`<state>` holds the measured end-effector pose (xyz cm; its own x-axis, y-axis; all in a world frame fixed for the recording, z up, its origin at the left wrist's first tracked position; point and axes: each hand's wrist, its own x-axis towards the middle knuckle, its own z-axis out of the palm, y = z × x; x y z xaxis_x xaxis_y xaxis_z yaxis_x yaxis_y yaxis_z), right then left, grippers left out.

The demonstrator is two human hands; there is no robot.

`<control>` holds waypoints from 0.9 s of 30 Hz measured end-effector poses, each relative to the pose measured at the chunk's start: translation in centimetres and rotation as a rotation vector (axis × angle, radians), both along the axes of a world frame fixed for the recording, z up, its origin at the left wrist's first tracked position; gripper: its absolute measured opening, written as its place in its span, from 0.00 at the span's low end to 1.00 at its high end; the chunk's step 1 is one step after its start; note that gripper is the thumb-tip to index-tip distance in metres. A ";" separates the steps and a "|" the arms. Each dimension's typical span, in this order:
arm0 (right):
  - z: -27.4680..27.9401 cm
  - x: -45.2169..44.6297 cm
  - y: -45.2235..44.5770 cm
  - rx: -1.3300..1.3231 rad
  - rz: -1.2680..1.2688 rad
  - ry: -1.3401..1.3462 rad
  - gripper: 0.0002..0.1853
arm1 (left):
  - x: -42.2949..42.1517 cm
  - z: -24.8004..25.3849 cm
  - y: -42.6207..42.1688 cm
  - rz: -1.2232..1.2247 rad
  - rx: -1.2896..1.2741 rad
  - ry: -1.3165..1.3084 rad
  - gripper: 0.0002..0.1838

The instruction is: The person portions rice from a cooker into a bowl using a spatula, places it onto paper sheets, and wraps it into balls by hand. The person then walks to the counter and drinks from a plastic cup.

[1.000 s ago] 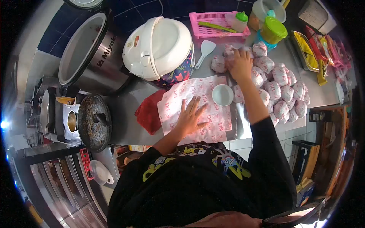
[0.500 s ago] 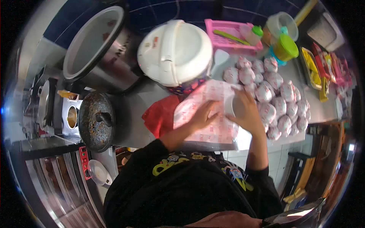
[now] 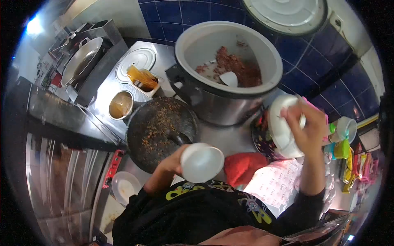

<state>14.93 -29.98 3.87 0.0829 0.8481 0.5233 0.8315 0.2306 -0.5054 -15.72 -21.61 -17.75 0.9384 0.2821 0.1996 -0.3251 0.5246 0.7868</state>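
My left hand [image 3: 171,163] is closed round a small white bowl [image 3: 202,163], which is tilted so its inside shows. Raised over the white lidded container [image 3: 283,131], my right hand [image 3: 305,125] has its fingers bent together; whether it touches the handle or lid is unclear. Behind them stands a large open cooker [image 3: 223,108] with reddish-brown food [image 3: 234,63] and a white paddle [image 3: 229,79] inside. Printed paper [image 3: 275,182] lies on the counter beside a red cloth [image 3: 244,166].
A stone mortar [image 3: 154,123] with a dark pestle sits left of the cooker, near a metal cup [image 3: 121,105]. Wrapped bundles [image 3: 328,186] are partly hidden behind my right arm. Green-lidded containers [image 3: 341,149] stand at the right.
The view has swung left toward the cooker and mortar. The white bowl has left the paper and is in my left hand. My right hand has moved over the lidded container.
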 end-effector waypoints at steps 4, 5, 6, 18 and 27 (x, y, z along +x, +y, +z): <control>0.5 -0.1 16.0 -0.343 0.196 -0.139 0.11 | -7.1 2.4 5.2 0.289 -0.052 -0.034 0.63; -0.3 0.3 19.2 -0.490 0.181 -0.251 0.12 | -8.2 3.3 5.7 0.351 -0.088 -0.024 0.63; -1.4 0.5 22.0 -0.622 0.251 -0.338 0.13 | -9.1 3.9 6.4 0.405 -0.114 -0.014 0.63; -13.5 -0.8 32.0 -1.733 0.048 -0.990 0.20 | -8.6 4.7 12.3 0.613 -0.397 0.179 0.61; -12.2 0.9 30.4 -1.163 -0.101 -0.715 0.09 | -3.0 2.3 15.4 0.298 -0.247 -0.440 0.64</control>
<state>15.81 0.39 -8.34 0.1855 0.8299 -0.5261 0.9782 -0.1049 0.1793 -18.68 -6.23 -15.45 0.6553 0.6087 0.4473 -0.7551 0.5113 0.4104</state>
